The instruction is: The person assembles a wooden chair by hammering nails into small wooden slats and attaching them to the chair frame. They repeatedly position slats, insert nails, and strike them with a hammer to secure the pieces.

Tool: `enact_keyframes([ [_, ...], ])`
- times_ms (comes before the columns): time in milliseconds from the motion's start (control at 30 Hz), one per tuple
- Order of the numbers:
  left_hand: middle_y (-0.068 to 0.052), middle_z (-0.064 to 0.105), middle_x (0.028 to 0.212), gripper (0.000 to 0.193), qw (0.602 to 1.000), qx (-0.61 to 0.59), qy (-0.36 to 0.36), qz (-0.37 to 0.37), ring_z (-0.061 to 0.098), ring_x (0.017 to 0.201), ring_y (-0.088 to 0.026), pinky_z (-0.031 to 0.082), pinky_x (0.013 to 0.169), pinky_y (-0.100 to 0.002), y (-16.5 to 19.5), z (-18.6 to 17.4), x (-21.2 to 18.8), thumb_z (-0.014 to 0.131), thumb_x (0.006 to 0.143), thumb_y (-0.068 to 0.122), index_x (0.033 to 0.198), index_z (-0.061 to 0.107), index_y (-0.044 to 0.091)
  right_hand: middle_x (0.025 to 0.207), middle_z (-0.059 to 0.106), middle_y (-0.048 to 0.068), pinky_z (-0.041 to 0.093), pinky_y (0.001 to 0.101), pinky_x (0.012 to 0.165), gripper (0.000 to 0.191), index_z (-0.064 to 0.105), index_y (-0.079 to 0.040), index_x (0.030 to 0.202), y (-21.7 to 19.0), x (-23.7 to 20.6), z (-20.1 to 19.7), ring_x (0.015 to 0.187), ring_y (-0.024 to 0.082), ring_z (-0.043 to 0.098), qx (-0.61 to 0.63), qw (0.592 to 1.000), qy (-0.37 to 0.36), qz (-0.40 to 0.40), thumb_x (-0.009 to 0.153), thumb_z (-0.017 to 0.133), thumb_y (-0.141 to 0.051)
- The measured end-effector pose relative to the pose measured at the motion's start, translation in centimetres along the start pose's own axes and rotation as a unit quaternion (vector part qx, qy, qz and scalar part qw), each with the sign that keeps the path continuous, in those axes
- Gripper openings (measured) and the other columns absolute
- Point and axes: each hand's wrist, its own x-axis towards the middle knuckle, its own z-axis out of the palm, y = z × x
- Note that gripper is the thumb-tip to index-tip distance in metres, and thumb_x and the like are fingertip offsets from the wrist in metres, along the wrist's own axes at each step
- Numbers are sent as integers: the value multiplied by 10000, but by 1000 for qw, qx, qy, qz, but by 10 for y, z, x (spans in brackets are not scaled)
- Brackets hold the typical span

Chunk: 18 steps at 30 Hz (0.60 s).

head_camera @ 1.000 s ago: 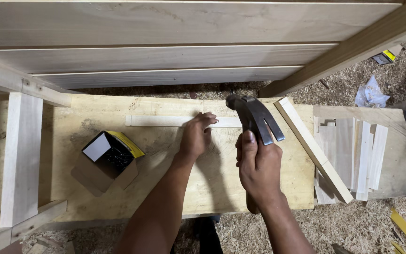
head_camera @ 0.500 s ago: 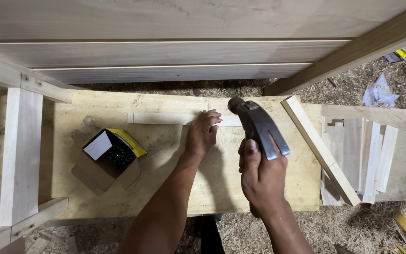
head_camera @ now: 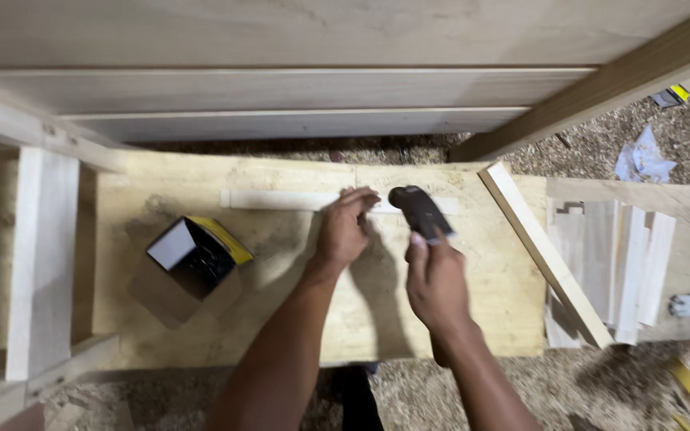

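Thin pale wooden strip (head_camera: 281, 199) — lying flat, lengthwise along far edge of plywood board; dark-headed hammer (head_camera: 418, 211) — head lowered onto strip's right part.

One open cardboard box (head_camera: 193, 267), brown outside with a yellow flap edge and a white inner flap, lies tilted on the left part of the pale plywood board (head_camera: 297, 319), dark contents showing inside. A small yellow-and-black package (head_camera: 672, 95) lies on the sawdust at upper right.
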Motion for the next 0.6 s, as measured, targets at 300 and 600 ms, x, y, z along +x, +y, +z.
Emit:
enact_keyframes([
  [300, -171, 738, 1236, 645, 999, -19, 5, -44, 671, 1260, -315, 515, 1121, -387, 9, -2, 2, 402, 819, -228, 1404, 555, -6, 641, 532, 23, 419, 288, 458, 360, 597, -21, 1230, -52, -33, -36, 520, 148, 490, 189, 937, 128, -265, 1120, 367, -275],
  [600, -197, 666, 1324, 608, 998, -35, 20, -44, 665, 1212, -318, 526, 1035, -364, -6, 3, 3, 652, 696, -189, 1269, 633, 13, 705, 669, 199, 516, 442, 581, 343, 608, 20, 1241, 13, 24, 25, 619, 312, 661, -14, 995, 48, -89, 1028, 472, -212],
])
